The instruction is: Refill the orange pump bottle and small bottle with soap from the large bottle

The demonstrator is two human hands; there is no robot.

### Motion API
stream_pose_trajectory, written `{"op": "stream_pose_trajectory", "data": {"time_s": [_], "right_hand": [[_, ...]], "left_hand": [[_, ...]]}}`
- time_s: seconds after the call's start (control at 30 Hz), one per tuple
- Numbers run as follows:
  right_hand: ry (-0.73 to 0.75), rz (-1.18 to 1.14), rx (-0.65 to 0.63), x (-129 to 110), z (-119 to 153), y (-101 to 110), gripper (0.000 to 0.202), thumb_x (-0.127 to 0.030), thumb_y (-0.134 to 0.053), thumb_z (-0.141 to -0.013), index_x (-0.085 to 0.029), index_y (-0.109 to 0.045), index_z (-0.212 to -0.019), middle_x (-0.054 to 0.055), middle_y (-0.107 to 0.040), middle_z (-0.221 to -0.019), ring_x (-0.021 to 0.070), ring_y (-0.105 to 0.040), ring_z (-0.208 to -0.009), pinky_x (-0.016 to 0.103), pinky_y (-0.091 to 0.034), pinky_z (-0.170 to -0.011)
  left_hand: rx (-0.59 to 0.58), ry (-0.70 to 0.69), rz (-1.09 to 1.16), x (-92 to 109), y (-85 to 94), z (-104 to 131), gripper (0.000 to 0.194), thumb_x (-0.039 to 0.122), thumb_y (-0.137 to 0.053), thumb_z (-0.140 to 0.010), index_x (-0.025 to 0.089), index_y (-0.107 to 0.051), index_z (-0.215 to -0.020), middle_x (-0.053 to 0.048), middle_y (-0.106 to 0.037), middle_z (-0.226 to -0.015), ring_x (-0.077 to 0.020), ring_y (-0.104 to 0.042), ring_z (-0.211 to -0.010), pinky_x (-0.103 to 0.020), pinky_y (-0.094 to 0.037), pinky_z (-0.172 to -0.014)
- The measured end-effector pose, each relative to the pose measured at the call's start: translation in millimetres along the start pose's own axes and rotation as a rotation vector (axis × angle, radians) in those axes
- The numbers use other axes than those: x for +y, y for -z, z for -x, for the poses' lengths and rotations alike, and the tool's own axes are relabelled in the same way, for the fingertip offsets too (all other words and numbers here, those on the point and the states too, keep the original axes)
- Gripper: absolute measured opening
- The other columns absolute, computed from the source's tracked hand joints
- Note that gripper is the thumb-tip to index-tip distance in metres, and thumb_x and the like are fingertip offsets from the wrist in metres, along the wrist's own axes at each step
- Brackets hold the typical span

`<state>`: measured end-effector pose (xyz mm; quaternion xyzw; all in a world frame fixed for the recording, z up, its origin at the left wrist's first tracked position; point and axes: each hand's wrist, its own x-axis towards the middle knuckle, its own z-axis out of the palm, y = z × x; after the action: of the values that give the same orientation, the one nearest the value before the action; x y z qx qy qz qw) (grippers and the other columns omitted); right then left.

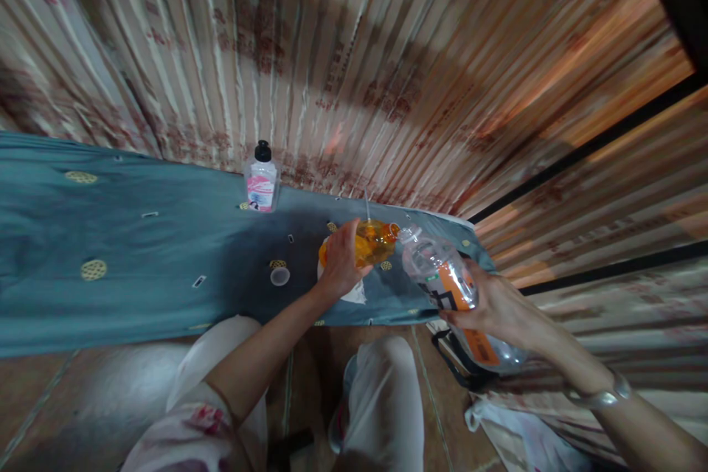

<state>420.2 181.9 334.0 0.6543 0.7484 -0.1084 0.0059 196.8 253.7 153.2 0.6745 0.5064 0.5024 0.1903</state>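
Observation:
My left hand (341, 263) is wrapped round a bottle of orange-yellow liquid (376, 240), tipped so that its neck points right. My right hand (490, 306) grips a large clear plastic bottle (439, 265) with an orange label, tilted with its mouth up and to the left. The two mouths meet or nearly meet above the cloth; whether they touch, I cannot tell. Under my left hand lies something white, like a tissue (355, 293), partly covered. A small round whitish cap (279, 276) rests on the cloth, left of that hand.
A clear bottle with a black cap and pink label (262, 181) stands at the back of the blue-green cloth (166, 251). Behind it hangs a pleated curtain (310, 59). Dark bars (586, 151) cross at right. Below right are a black strap (459, 361) and a white bag (514, 424).

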Motion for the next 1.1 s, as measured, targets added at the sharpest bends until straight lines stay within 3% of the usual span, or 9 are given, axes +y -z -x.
{"op": "stream_pose_trajectory", "data": {"time_s": [0.4,0.7,1.1], "right_hand": [[0.017,0.016,0.0,1.4,-0.7,2.5,0.061,-0.049,-0.071,-0.064,-0.014,-0.062,-0.113,0.0,-0.07,-0.068,0.0241,-0.066,-0.063,0.028,-0.045,-0.052],[0.006,0.068,-0.067,-1.4,-0.7,7.4,0.063,-0.049,-0.068,-0.067,-0.011,-0.058,-0.116,0.004,-0.071,-0.074,0.0271,-0.068,-0.069,0.03,-0.048,-0.058],[0.027,0.058,-0.049,3.9,-2.1,6.2,0.063,-0.051,-0.07,-0.068,-0.013,-0.059,-0.117,0.003,-0.072,-0.077,0.0258,-0.069,-0.07,0.029,-0.048,-0.06]], "left_hand": [[0.008,-0.004,-0.021,0.6,0.3,0.7,0.106,0.017,-0.083,-0.059,0.024,-0.022,-0.145,-0.015,-0.049,-0.141,-0.0344,-0.05,-0.131,-0.051,-0.039,-0.11],[0.03,-0.044,-0.076,-1.1,-2.1,1.7,0.106,0.018,-0.083,-0.061,0.023,-0.018,-0.145,-0.016,-0.05,-0.14,-0.0338,-0.052,-0.13,-0.051,-0.041,-0.109],[0.032,-0.031,-0.073,-1.6,-1.6,1.8,0.105,0.022,-0.083,-0.061,0.024,-0.02,-0.145,-0.015,-0.051,-0.14,-0.0341,-0.052,-0.129,-0.051,-0.041,-0.108]]}}
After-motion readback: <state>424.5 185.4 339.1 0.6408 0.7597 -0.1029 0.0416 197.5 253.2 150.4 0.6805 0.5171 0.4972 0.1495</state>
